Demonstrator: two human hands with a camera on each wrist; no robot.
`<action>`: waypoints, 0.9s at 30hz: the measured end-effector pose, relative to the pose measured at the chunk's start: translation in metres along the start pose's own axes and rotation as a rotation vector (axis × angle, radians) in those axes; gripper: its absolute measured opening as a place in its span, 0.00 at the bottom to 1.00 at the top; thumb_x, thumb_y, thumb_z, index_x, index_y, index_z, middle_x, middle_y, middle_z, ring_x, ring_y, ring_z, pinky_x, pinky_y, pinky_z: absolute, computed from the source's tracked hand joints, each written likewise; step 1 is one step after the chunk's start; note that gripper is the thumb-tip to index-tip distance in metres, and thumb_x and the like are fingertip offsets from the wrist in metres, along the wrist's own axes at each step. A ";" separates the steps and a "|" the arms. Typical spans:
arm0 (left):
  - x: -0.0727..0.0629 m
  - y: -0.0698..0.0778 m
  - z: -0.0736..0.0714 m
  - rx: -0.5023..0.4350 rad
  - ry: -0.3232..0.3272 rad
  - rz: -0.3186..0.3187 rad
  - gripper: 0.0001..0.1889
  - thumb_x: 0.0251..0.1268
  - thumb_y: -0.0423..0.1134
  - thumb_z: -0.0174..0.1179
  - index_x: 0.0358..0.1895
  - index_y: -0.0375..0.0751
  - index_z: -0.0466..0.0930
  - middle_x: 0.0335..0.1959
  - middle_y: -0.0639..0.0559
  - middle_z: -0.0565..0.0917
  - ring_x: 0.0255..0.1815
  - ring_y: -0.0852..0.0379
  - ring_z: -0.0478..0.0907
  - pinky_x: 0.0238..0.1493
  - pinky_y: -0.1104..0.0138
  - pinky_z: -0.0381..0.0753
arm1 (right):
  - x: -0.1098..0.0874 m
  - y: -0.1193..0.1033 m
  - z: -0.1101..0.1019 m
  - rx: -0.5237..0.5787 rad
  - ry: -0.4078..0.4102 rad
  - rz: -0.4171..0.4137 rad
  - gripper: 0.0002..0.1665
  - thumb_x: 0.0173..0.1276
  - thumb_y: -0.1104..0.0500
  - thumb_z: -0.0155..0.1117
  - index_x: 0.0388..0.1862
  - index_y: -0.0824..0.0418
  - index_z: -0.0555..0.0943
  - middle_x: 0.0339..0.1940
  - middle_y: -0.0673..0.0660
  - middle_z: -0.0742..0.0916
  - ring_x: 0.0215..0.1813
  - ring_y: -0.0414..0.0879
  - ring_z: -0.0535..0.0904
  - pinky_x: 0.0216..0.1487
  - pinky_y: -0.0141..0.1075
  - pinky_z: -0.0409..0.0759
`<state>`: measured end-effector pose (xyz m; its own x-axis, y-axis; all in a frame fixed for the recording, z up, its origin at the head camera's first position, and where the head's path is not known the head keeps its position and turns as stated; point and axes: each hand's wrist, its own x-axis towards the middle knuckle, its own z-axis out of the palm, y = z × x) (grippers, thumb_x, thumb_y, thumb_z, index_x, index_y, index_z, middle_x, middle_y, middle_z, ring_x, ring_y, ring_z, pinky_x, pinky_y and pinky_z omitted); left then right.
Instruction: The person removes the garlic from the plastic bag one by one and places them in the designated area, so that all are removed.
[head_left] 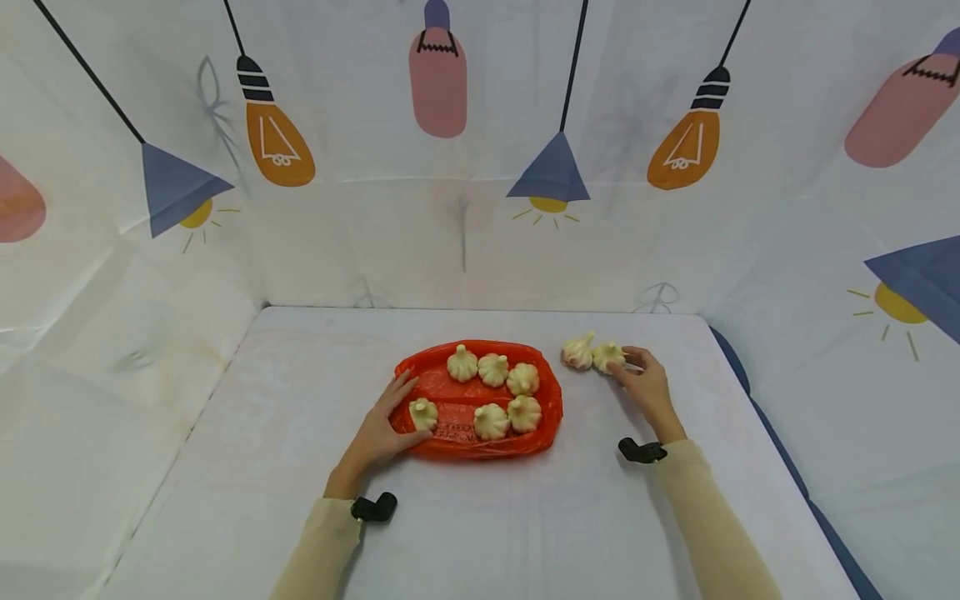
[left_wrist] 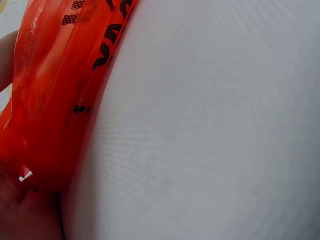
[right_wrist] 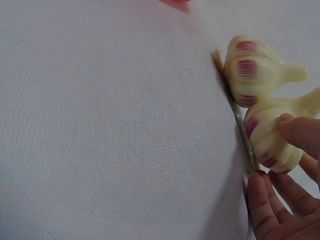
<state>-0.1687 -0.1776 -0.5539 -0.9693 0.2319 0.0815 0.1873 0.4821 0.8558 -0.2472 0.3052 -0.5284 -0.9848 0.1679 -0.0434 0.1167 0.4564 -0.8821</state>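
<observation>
An oval tray (head_left: 450,450) covered in red plastic holds several pale garlic bulbs (head_left: 492,370) in a back and a front group. My left hand (head_left: 381,432) grips its left end, thumb over the front rim and fingers along the back left. One bulb (head_left: 423,413) sits just inside that hand. Right of the tray, my right hand (head_left: 647,387) pinches a garlic bulb (right_wrist: 275,135) between thumb and fingers. A second bulb (right_wrist: 255,70) with purple streaks touches it. In the left wrist view, black print marks the red plastic (left_wrist: 65,100), and little of the hand shows.
A white cloth table (head_left: 480,533) lies under everything. Behind it hangs a pale sheet (head_left: 345,233) printed with lamps and bulbs. Blue edging (head_left: 780,450) runs along the table's right side. Each wrist wears a black camera mount (head_left: 375,507).
</observation>
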 end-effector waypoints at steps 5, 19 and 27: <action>-0.001 0.000 0.000 -0.007 0.004 0.008 0.51 0.52 0.49 0.80 0.80 0.48 0.63 0.85 0.55 0.54 0.87 0.42 0.42 0.79 0.34 0.50 | 0.000 -0.002 0.001 -0.014 -0.013 -0.016 0.38 0.73 0.51 0.68 0.75 0.66 0.68 0.69 0.73 0.77 0.64 0.66 0.80 0.39 0.18 0.78; -0.001 -0.001 0.001 -0.002 0.004 0.007 0.51 0.52 0.49 0.80 0.80 0.48 0.63 0.85 0.54 0.54 0.87 0.42 0.42 0.79 0.33 0.51 | -0.002 -0.001 -0.005 -0.036 -0.088 -0.004 0.45 0.72 0.45 0.69 0.79 0.62 0.63 0.75 0.71 0.71 0.70 0.66 0.75 0.55 0.33 0.83; -0.001 0.000 0.000 0.001 0.001 0.010 0.51 0.52 0.50 0.79 0.80 0.48 0.63 0.85 0.54 0.54 0.87 0.41 0.42 0.78 0.33 0.51 | -0.005 -0.016 -0.014 -0.090 -0.110 0.014 0.56 0.69 0.43 0.72 0.84 0.61 0.52 0.82 0.73 0.59 0.80 0.71 0.60 0.74 0.63 0.69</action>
<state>-0.1678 -0.1782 -0.5542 -0.9675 0.2360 0.0908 0.1974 0.4805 0.8545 -0.2418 0.3097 -0.5077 -0.9906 0.0805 -0.1110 0.1369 0.5323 -0.8354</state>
